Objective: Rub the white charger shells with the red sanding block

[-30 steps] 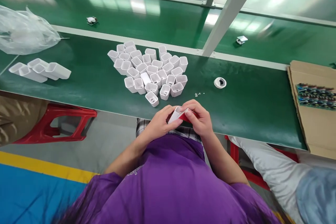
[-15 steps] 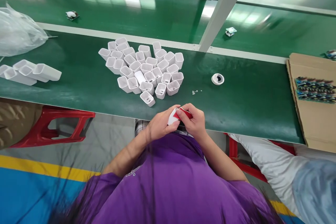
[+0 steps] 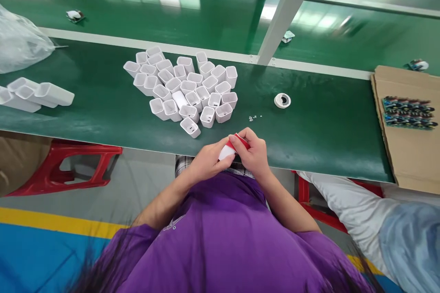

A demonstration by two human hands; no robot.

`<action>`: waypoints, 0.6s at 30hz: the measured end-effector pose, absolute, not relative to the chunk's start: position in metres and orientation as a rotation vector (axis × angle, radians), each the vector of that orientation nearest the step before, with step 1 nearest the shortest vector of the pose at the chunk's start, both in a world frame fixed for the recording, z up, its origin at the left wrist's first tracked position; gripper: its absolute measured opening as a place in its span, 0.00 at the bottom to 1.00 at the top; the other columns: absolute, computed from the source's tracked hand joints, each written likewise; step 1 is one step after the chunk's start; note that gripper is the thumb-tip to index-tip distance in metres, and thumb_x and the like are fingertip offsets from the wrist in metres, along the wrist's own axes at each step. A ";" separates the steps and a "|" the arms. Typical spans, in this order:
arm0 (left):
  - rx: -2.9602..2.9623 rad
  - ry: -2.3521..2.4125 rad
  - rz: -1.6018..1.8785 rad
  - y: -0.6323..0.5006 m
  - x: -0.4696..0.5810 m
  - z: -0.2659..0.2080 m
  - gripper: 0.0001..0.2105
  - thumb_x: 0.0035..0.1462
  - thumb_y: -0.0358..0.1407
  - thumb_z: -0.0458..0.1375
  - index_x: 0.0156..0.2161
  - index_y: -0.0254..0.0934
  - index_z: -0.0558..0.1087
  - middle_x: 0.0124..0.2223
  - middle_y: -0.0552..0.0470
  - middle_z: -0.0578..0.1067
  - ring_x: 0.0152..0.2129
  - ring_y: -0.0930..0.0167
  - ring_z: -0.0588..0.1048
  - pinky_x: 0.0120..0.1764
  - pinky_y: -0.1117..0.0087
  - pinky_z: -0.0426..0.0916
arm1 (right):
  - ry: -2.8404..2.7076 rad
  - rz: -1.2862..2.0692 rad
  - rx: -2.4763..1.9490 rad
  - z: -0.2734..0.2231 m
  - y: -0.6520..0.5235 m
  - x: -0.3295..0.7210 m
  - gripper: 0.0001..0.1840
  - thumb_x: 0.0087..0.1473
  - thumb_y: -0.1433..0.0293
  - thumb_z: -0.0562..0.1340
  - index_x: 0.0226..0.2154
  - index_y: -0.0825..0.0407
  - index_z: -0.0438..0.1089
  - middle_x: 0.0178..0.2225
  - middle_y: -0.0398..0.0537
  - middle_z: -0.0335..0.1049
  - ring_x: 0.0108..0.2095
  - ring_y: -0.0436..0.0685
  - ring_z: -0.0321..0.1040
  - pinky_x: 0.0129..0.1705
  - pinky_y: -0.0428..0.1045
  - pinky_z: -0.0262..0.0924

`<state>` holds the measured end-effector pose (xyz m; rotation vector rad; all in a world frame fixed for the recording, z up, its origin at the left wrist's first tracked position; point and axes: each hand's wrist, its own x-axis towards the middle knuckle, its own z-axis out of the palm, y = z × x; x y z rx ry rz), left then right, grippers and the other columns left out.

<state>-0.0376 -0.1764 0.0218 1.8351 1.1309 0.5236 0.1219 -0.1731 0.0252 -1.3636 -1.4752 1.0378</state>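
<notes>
My left hand (image 3: 208,161) is closed around a white plastic housing (image 3: 227,152) at the front edge of the bench. In my right hand (image 3: 253,152) is a flat red piece (image 3: 243,142), pinched under the thumb and pressed against the housing. Whether it is cloth, paper or something stiffer I cannot tell. Just beyond my hands stands a cluster of white housings (image 3: 188,87), mostly with their open ends up; some show small slots in the bottom. Small white scraps (image 3: 252,118) lie on the bench ahead of my right hand.
A white tape roll (image 3: 282,100) lies right of centre. More housings (image 3: 55,94) and a plastic bag (image 3: 22,41) are at left. Cardboard (image 3: 412,160) at right bears circuit boards (image 3: 409,112). A grey post (image 3: 288,13) rises behind. Red stools (image 3: 82,165) and a neighbour's leg (image 3: 337,201) flank me.
Both hands stay on the housing, and the red piece has shifted slightly against it. Small parts on the green surface behind the bench have moved left. The view has shifted a little.
</notes>
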 end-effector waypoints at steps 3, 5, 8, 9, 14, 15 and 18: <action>1.870 1.117 0.552 -0.178 -0.037 0.019 0.19 0.59 0.40 0.51 0.51 0.33 0.71 0.37 0.48 0.78 0.30 0.68 0.75 0.37 0.70 0.70 | -1.409 1.097 -1.399 0.025 -0.168 0.119 0.20 0.58 0.54 0.61 0.24 0.49 0.60 0.17 0.34 0.58 0.18 0.46 0.54 0.23 0.44 0.53; 1.868 1.095 0.595 -0.179 -0.038 0.018 0.19 0.59 0.39 0.51 0.52 0.34 0.71 0.40 0.48 0.79 0.33 0.68 0.76 0.39 0.69 0.70 | -1.296 1.280 -1.358 0.025 -0.163 0.120 0.21 0.58 0.50 0.61 0.25 0.48 0.60 0.15 0.34 0.59 0.16 0.47 0.56 0.20 0.44 0.54; 1.796 1.076 0.637 -0.180 -0.040 0.017 0.22 0.60 0.38 0.51 0.58 0.36 0.68 0.42 0.49 0.80 0.34 0.69 0.76 0.42 0.69 0.71 | -1.118 1.496 -1.255 0.026 -0.158 0.126 0.23 0.56 0.46 0.60 0.28 0.47 0.60 0.16 0.35 0.65 0.15 0.48 0.59 0.18 0.44 0.58; 1.769 1.076 0.640 -0.180 -0.041 0.017 0.23 0.61 0.39 0.51 0.60 0.36 0.67 0.43 0.50 0.80 0.34 0.69 0.76 0.42 0.69 0.71 | -1.086 1.525 -1.232 0.027 -0.157 0.129 0.24 0.56 0.45 0.60 0.28 0.47 0.60 0.18 0.35 0.67 0.15 0.47 0.60 0.19 0.44 0.60; 1.734 1.085 0.609 -0.180 -0.044 0.019 0.23 0.62 0.40 0.50 0.60 0.34 0.67 0.42 0.50 0.80 0.32 0.70 0.74 0.39 0.70 0.70 | -1.096 1.541 -1.174 0.030 -0.165 0.133 0.25 0.54 0.45 0.62 0.27 0.48 0.60 0.21 0.37 0.69 0.17 0.47 0.63 0.20 0.44 0.63; 1.729 1.079 0.610 -0.179 -0.044 0.019 0.23 0.62 0.40 0.50 0.60 0.34 0.67 0.42 0.50 0.80 0.32 0.70 0.75 0.39 0.70 0.70 | -1.130 1.519 -1.168 0.030 -0.167 0.132 0.24 0.54 0.45 0.62 0.27 0.48 0.60 0.21 0.37 0.69 0.18 0.47 0.64 0.20 0.44 0.63; 1.733 1.047 0.615 -0.177 -0.043 0.018 0.23 0.61 0.40 0.51 0.60 0.35 0.68 0.45 0.49 0.80 0.36 0.68 0.76 0.42 0.69 0.71 | -1.263 1.357 -1.220 0.029 -0.172 0.128 0.22 0.54 0.49 0.65 0.28 0.48 0.62 0.21 0.35 0.67 0.19 0.47 0.65 0.22 0.44 0.63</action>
